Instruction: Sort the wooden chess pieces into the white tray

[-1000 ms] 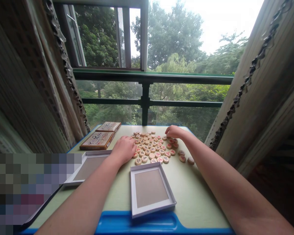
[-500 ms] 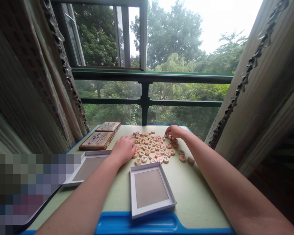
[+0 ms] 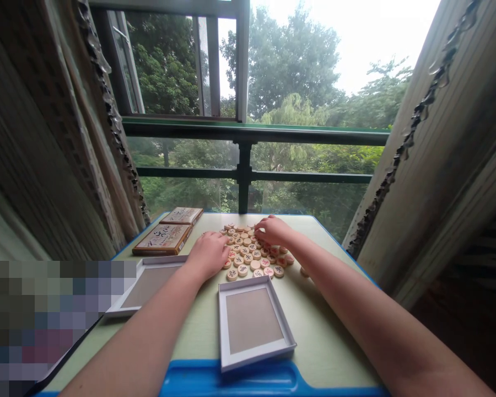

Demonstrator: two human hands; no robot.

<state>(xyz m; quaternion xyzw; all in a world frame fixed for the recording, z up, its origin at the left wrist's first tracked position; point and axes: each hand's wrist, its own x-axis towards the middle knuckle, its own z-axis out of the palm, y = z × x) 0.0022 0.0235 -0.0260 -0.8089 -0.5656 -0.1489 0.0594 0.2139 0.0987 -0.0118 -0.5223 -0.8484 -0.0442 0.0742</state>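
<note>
Several round wooden chess pieces (image 3: 250,258) with red and black characters lie packed together on the pale green table (image 3: 318,325). My left hand (image 3: 209,255) rests against the left edge of the cluster, fingers curled and hidden among the pieces. My right hand (image 3: 273,229) lies over the far middle of the cluster, fingers bent down onto the pieces. I cannot tell whether either hand holds a piece.
An empty white box tray (image 3: 252,320) lies near the table's blue front edge (image 3: 231,380). A second white tray (image 3: 149,284) lies to the left. Two brown printed box lids (image 3: 165,238) sit at the far left. A railing and open window stand beyond the table.
My right hand has moved left, from the right side of the pieces to over their far middle. The loose pieces at the right are now mostly hidden by my forearm. My left hand stayed put.
</note>
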